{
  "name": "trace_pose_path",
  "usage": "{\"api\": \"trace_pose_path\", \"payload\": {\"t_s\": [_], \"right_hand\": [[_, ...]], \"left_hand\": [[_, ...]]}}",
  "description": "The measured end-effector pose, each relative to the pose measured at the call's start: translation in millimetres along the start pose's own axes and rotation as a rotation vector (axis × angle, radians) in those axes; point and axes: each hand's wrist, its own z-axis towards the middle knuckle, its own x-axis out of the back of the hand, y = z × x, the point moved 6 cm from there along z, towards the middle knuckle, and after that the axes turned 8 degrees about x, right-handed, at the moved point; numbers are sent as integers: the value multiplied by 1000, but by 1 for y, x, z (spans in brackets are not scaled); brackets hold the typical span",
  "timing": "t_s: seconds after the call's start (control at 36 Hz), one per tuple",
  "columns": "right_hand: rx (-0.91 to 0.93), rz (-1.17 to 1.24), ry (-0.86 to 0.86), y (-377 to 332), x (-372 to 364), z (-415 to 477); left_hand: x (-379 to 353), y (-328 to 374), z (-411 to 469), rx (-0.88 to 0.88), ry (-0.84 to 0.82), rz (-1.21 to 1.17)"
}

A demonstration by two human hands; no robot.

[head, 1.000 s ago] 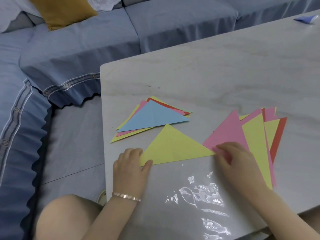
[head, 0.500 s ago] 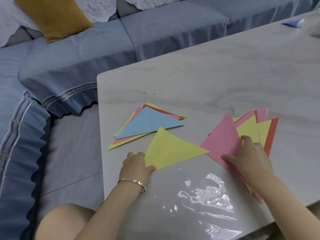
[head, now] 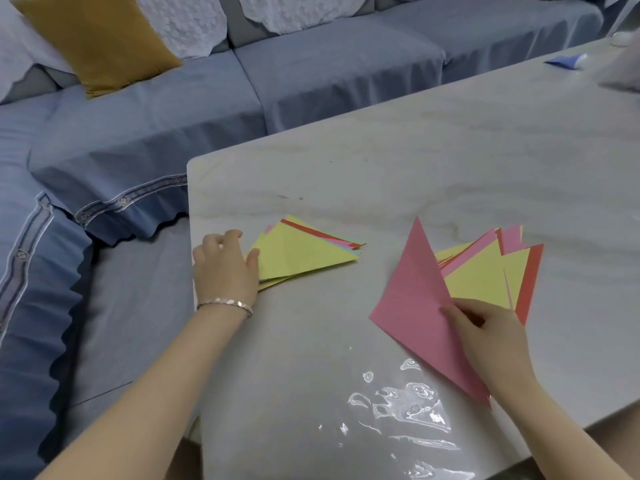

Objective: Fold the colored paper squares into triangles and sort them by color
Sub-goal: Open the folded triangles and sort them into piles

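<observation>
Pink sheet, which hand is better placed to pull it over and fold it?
Right. The right hand pinches the pink sheet at its edge; the left hand touches the yellow triangle, well apart from that sheet.

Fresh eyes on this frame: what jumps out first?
The big pink sheet at right front, pinched by the right hand over a fan of yellow, pink and red papers. Next, the yellow triangle topping the left pile, with the left hand at its corner. Behind the table, a mustard cushion on the blue sofa.
</observation>
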Motion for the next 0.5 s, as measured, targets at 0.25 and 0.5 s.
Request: {"api": "trace_pose_path", "payload": {"t_s": [0.25,0.5], "right_hand": [[-74,377,-29,-23,-36,-25],[100,227,-3,-32,-41,-41]], "left_hand": [[-56,34,-140,436,-834,-876],[-61,19,-124,284,-701,-767]]}}
